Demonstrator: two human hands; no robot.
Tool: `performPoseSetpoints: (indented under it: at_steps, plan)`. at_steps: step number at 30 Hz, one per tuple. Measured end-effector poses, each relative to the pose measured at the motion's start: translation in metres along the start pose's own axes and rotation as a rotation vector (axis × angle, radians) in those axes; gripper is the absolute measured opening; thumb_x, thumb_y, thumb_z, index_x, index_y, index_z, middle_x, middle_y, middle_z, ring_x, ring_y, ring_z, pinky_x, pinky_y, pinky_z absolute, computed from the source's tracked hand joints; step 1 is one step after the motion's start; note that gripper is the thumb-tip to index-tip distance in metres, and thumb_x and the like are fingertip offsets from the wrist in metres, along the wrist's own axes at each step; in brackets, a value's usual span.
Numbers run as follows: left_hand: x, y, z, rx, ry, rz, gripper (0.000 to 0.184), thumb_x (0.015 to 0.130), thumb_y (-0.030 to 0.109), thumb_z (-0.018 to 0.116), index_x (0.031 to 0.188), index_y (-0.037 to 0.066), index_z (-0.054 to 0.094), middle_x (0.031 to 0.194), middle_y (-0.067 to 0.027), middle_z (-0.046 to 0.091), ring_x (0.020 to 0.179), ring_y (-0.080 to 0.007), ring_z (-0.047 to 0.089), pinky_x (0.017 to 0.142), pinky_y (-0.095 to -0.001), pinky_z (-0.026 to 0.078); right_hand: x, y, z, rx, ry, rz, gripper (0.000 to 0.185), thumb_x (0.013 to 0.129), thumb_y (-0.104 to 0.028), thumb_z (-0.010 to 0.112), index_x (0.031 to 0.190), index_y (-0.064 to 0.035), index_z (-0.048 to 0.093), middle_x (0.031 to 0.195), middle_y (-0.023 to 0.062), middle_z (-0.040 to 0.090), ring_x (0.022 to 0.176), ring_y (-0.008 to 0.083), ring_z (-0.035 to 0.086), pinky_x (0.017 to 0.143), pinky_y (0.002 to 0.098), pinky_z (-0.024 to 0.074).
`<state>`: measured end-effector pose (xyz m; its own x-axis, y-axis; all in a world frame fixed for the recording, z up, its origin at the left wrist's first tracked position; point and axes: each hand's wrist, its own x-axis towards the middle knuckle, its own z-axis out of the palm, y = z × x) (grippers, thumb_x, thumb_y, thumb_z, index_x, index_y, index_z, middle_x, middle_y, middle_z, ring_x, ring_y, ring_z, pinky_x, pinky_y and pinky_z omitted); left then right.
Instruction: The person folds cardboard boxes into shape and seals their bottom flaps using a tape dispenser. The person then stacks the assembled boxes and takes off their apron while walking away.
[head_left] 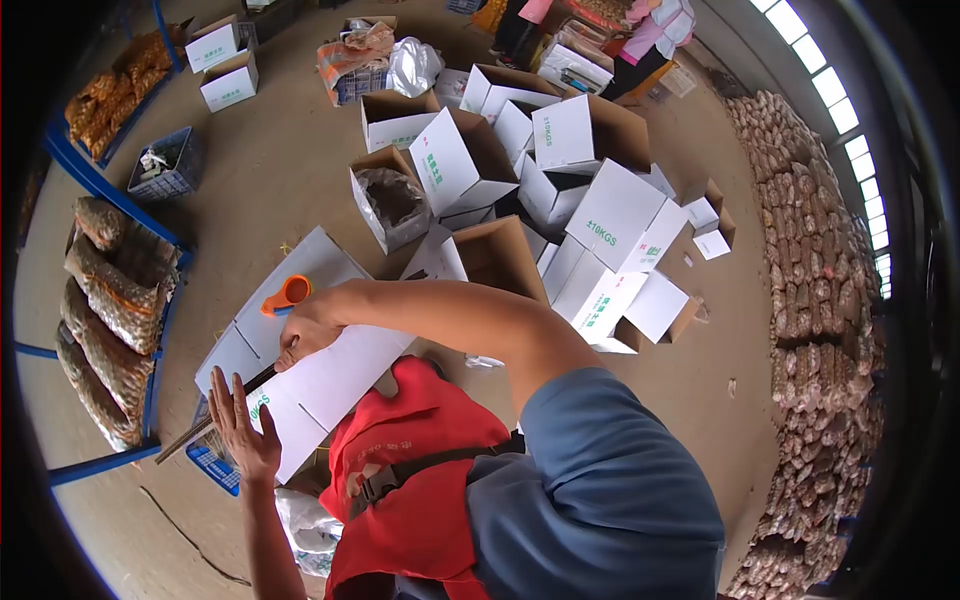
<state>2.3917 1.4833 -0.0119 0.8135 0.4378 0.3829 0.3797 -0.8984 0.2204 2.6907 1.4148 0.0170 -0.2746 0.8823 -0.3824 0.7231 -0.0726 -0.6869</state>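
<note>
A white cardboard carton [340,375] with green print lies flattened or on its side in front of me, above a blue plastic crate [213,468]. My left hand [245,435] is open, its fingers stretched along the carton's near left end. My right arm reaches across to the carton, and my right hand [312,328] is closed over its upper face, fingers curled down by a dark slit or edge. Right against that hand is an orange ring-shaped tool [288,294], which looks like a tape dispenser. Whether the fingers grip it or the cardboard is hidden.
Open white cartons [470,165] are heaped ahead. Filled mesh sacks [115,280] lie on a blue rack at left, and stacked sacks [810,290] line the right wall. A blue crate [165,165] stands on the floor. People in pink [660,30] are at the back.
</note>
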Motion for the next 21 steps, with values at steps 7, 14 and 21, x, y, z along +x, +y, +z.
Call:
performPoseSetpoints:
  at_steps: [7,14,21]
  plan:
    - [-0.004,0.016,-0.004,0.126,-0.127,0.098,0.074,0.083,0.009,0.051,0.157,0.008,0.047,0.168,-0.0256,0.032,0.157,-0.0469,0.028,0.126,-0.062,0.022,0.021,0.026,-0.025,0.053,0.093,-0.078,0.077,0.088,-0.081,0.062,0.116,-0.0113,0.081,0.125,0.0164,0.075,0.113,0.0357,0.071,0.095,0.0424,0.0548]
    - [-0.017,0.029,-0.029,-0.071,-0.259,-0.064,0.064,0.083,0.006,0.059,0.146,-0.001,0.052,0.138,-0.0228,0.061,0.122,-0.043,0.059,0.106,-0.0564,0.042,0.03,0.008,-0.027,-0.431,0.065,-0.157,0.054,0.089,-0.061,0.07,0.109,-0.012,0.08,0.106,0.0134,0.079,0.099,0.0346,0.074,0.09,0.0472,0.0565]
    - [-0.006,0.008,-0.057,-0.123,-0.246,-0.128,0.023,0.087,0.001,0.069,0.11,0.002,0.074,0.099,-0.0166,0.076,0.085,-0.0387,0.069,0.079,-0.0489,0.054,0.077,-0.004,-0.049,-0.508,0.324,-0.205,0.04,0.093,-0.049,0.07,0.101,-0.0114,0.081,0.098,0.012,0.079,0.098,0.0348,0.074,0.087,0.048,0.0577]
